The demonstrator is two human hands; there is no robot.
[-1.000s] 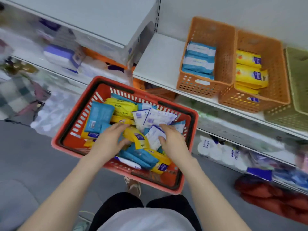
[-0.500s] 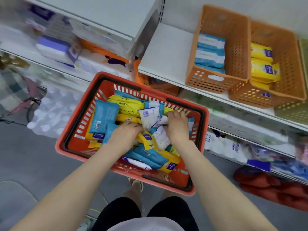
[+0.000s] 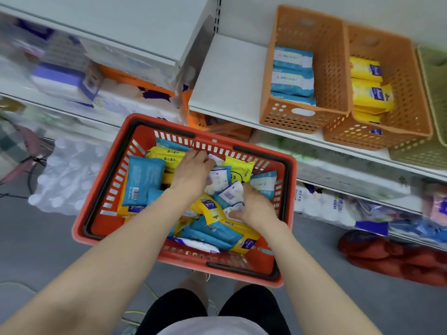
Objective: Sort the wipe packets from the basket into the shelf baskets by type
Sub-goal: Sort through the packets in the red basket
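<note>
— Where are the wipe packets?

— Most lie heaped in the red shopping basket point(image 3: 145, 135), in front of the person: blue packets point(image 3: 142, 180), yellow packets point(image 3: 169, 157) and white ones, all mixed.

— And the hands?

— Both are down in the heap. The right hand point(image 3: 256, 206) has its fingers and thumb curled round a white packet with a purple label point(image 3: 231, 193). The left hand point(image 3: 191, 172) reaches to the far wall, fingers bent onto a small white packet point(image 3: 216, 160). I cannot tell whether it pinches it.

— The shelf point(image 3: 229, 81)?

— Two orange baskets stand touching. The left orange basket point(image 3: 273, 117) holds blue-and-white packs point(image 3: 291, 79). The right orange basket point(image 3: 411, 112) holds yellow packs point(image 3: 370, 93). A green basket point(image 3: 433, 76) stands just beside them at the right edge.
</note>
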